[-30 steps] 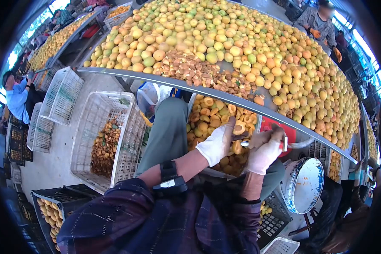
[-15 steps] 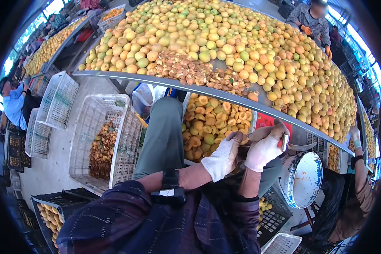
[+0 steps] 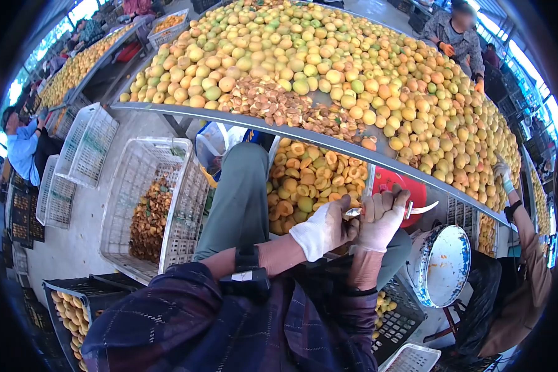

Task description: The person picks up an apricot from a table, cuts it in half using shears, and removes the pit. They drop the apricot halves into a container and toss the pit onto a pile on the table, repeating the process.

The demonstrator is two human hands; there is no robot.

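My right hand point(image 3: 381, 220), in a white glove with bare fingertips, is closed around a curved knife point(image 3: 424, 209). Its pale hooked blade points right, and a small shiny metal end shows on the left side of the fist. Close beside it, my left hand point(image 3: 324, 229), gloved the same way, has its fingers curled in near that metal end. What those left fingers hold, if anything, I cannot tell. Below and beyond both hands is a crate of halved apricots point(image 3: 313, 177). Whole apricots point(image 3: 328, 56) cover the table, with a heap of apricot pits point(image 3: 279, 105) near its edge.
The metal table edge point(image 3: 279, 129) runs across in front of me. On the left stands a white crate point(image 3: 178, 214) with brown scraps inside. A paint-stained bucket point(image 3: 443, 266) and a red basin point(image 3: 415, 186) are at the right. A co-worker's gloved hand point(image 3: 503, 170) reaches onto the apricots.
The knife has turned in my right hand, so its blade now angles up to the right and its metal end shows at the left. The co-worker's hand at right moved up onto the fruit.
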